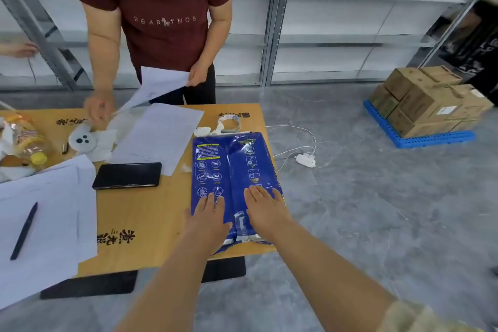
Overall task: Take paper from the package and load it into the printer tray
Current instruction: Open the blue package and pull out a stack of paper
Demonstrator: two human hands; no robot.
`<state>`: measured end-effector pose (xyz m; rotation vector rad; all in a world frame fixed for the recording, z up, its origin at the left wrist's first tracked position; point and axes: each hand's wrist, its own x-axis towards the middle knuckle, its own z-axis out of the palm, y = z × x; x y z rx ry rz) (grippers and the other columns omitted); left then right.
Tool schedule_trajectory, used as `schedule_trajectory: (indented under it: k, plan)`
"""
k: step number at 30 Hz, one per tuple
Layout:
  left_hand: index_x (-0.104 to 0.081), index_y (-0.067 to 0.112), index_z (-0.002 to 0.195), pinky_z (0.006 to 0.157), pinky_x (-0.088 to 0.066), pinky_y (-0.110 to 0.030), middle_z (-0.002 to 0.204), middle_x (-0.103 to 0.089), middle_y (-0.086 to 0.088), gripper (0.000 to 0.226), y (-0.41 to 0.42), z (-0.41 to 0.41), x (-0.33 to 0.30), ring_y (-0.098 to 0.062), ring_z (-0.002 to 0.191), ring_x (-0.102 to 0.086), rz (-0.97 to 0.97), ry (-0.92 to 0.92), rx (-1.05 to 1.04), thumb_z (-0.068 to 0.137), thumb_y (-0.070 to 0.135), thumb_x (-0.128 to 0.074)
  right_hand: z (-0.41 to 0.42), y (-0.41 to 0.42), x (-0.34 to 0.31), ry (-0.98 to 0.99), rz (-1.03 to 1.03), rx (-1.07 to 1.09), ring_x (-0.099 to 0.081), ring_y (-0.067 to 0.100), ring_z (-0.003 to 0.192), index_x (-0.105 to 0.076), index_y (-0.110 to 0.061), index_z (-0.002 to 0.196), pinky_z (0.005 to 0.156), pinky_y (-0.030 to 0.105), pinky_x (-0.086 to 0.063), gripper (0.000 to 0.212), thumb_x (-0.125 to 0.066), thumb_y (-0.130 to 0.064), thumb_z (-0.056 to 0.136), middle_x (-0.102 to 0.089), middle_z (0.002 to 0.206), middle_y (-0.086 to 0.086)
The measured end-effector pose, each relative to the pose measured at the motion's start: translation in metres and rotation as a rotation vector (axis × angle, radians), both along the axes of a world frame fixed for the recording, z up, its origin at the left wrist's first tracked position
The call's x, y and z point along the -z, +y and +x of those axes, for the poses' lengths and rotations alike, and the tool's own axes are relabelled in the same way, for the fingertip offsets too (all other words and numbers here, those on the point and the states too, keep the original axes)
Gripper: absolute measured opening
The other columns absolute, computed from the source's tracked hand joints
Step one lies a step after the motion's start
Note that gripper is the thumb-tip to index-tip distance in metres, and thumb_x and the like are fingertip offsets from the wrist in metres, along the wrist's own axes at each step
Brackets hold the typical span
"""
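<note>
A blue paper package point(231, 167) lies flat on the right end of the wooden table point(151, 218), its seam side up, with yellow and white printing. My left hand point(207, 219) rests palm down on its near left part, fingers spread. My right hand point(265, 210) lies flat on its near right part, fingers spread as well. Neither hand grips anything. The package's near end shows a white torn or taped edge. No printer or tray is in view.
Loose white sheets point(159, 137), a black phone point(126, 175), a pen point(24, 230), a plastic bottle point(29, 140) and tape roll point(229, 121) share the table. A person in a dark red shirt point(159, 19) stands opposite holding papers. Cardboard boxes point(428, 100) sit on a blue pallet; a white charger cable point(304, 158) lies on the floor.
</note>
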<state>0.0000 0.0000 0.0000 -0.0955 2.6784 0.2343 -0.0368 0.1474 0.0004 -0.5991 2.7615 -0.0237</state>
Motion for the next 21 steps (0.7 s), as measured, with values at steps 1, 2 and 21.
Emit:
schedule_trajectory:
  k: [1, 2, 21]
  plan:
    - [-0.002, 0.020, 0.149, 0.118, -0.013, -0.048, 0.160, 0.000, -0.003, 0.065, 0.000, -0.002, 0.005, -0.022, 0.147, 0.001, -0.013, -0.009, 0.020, 0.097, 0.043, -0.033, -0.002, -0.003, 0.004, -0.009, 0.015, -0.006, -0.015, 0.023, 0.147, -0.018, -0.010, 0.148, 0.119, 0.050, -0.011, 0.056, -0.042, -0.014, 0.098, -0.022, 0.156, 0.007]
    - [-0.002, 0.020, 0.149, 0.118, -0.013, -0.048, 0.160, 0.000, -0.003, 0.064, 0.000, -0.005, 0.009, -0.021, 0.147, 0.001, -0.015, -0.021, 0.032, 0.097, 0.041, -0.033, -0.003, -0.005, 0.007, -0.013, 0.009, -0.011, -0.018, 0.024, 0.146, -0.022, -0.010, 0.147, 0.119, 0.050, -0.012, 0.055, -0.044, -0.011, 0.096, -0.025, 0.155, 0.008]
    - [-0.008, 0.028, 0.148, 0.118, -0.015, -0.047, 0.160, 0.000, 0.001, 0.062, 0.004, -0.016, 0.037, -0.022, 0.147, 0.002, -0.016, -0.013, 0.107, 0.096, 0.026, -0.041, -0.004, -0.022, 0.011, -0.025, 0.055, -0.011, -0.053, 0.029, 0.116, -0.048, -0.013, 0.126, 0.102, 0.045, -0.041, 0.033, -0.053, -0.015, 0.094, -0.057, 0.124, 0.010]
